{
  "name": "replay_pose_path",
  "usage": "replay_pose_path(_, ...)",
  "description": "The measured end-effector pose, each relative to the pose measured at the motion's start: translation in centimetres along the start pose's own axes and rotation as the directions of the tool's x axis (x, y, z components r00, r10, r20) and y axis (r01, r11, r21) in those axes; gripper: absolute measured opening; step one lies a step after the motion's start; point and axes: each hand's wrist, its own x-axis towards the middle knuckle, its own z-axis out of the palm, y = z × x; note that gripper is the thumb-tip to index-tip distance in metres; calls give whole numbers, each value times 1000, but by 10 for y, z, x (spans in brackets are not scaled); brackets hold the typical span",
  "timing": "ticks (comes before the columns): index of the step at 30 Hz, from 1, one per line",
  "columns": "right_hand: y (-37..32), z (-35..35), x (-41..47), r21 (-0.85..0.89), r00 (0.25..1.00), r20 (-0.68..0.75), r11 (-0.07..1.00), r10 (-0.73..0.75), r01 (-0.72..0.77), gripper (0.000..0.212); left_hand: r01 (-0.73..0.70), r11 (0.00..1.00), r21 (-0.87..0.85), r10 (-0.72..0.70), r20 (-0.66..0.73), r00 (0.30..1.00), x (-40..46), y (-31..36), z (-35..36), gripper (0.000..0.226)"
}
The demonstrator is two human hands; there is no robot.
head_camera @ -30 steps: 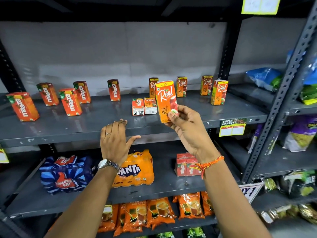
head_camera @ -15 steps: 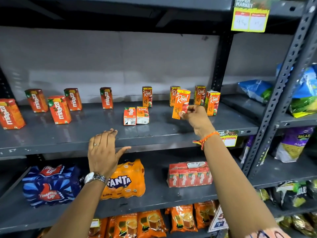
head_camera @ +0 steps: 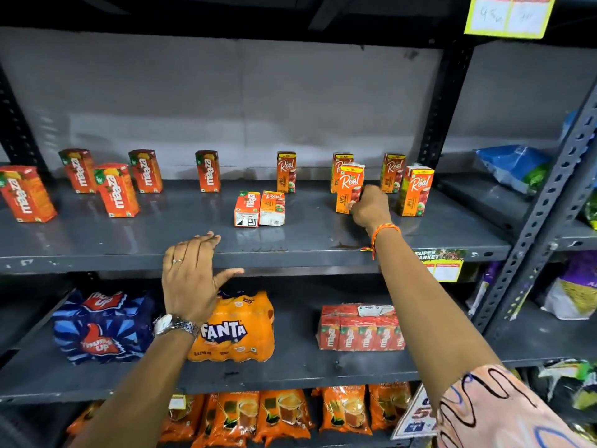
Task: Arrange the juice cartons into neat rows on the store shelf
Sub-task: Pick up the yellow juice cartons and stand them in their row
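Observation:
My right hand (head_camera: 371, 208) grips an orange Real apple carton (head_camera: 348, 186), upright with its base on or just above the grey shelf (head_camera: 161, 240), in front of another Real carton (head_camera: 338, 163). More Real cartons stand at the back (head_camera: 286, 172) (head_camera: 392, 172) and to the right (head_camera: 416, 194). Two small cartons (head_camera: 247, 209) (head_camera: 273, 207) lie flat mid-shelf. Several Maaza cartons (head_camera: 117, 189) (head_camera: 208, 170) stand scattered on the left. My left hand (head_camera: 192, 279) hovers open, fingers at the shelf's front edge.
The shelf below holds a Thums Up pack (head_camera: 101, 328), a Fanta pack (head_camera: 234, 328) and a wrapped Maaza multipack (head_camera: 360, 329). Orange pouches (head_camera: 284, 413) fill the bottom level. A perforated upright (head_camera: 536, 221) divides off bagged goods on the right. Price tag (head_camera: 444, 265) hangs on the edge.
My right hand has carried the Real carton away from me, deep onto the shelf among the other Real cartons, and lowered it. My left hand has stayed at the shelf edge.

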Motion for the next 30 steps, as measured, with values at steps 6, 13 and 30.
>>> replay_pose_path(6,0,-1,-7,-20,1000,20,1000,-2,3,47,-3,1000,25,3,2,1000,1,2,-4,75)
replay_pose_path(13,-27,2,-57,7,870,-417,957,-261,291,15,-78,995,64,77,10,997,1,-7,-6,71)
replay_pose_path(30,-101,89,-68,-125,973,140,972,-184,201,49,-107,994,13,108,-152,983,7,-55,-4,74)
